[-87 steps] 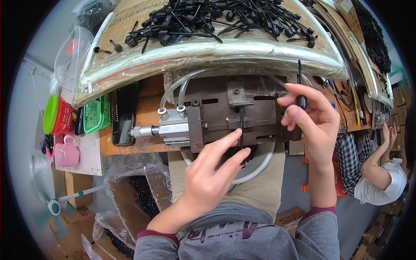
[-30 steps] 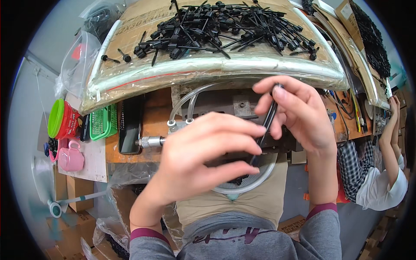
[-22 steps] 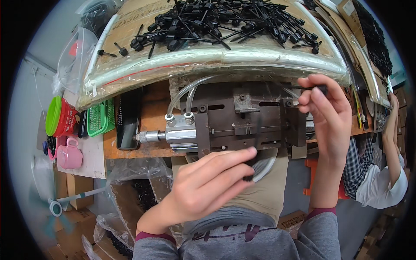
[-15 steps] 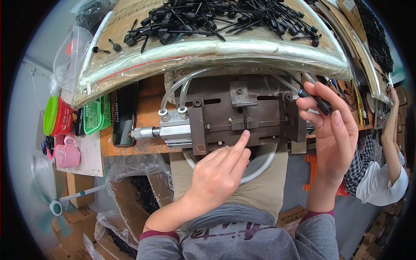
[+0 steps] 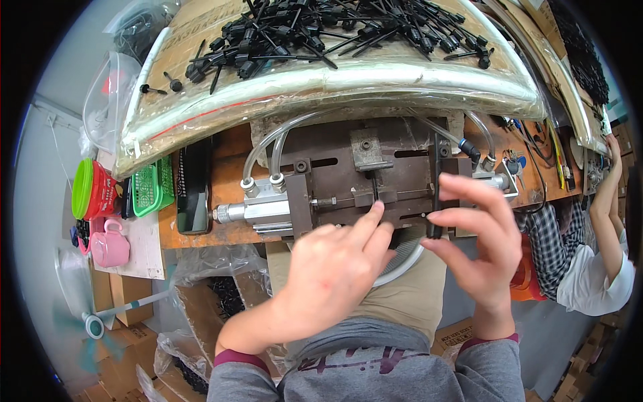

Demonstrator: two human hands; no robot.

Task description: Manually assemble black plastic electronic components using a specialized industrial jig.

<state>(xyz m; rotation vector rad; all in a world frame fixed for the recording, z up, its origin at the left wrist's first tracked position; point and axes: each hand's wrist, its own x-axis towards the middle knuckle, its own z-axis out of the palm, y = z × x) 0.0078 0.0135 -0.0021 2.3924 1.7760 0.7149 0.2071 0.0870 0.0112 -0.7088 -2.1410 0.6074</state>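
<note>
My left hand [image 5: 335,268] reaches over the dark metal fixture [image 5: 328,177]. Its index finger is stretched out, the tip at a small block [image 5: 383,195] in the middle, where a thin black stem [image 5: 374,179] stands in a slot. The other fingers are loosely bent, and nothing shows in their grasp. To the right, my right hand [image 5: 482,234] pinches a black plastic part with a long thin stem [image 5: 436,184] between thumb and fingers. Its thicker end is down by my thumb, and the stem points away from me over the fixture's right side.
Air cylinders [image 5: 268,213] flank the fixture, with clear hoses [image 5: 268,144] arching behind. A plastic-wrapped cardboard tray [image 5: 335,84] bears a heap of black stemmed parts [image 5: 288,37]. Green basket [image 5: 153,187] and pink cup [image 5: 109,246] stand left. Another person's arm [image 5: 606,187] is at right.
My right hand has come left and nearer to me with the black stemmed part, which has turned from slanting to nearly straight. My left index finger remains at the middle block.
</note>
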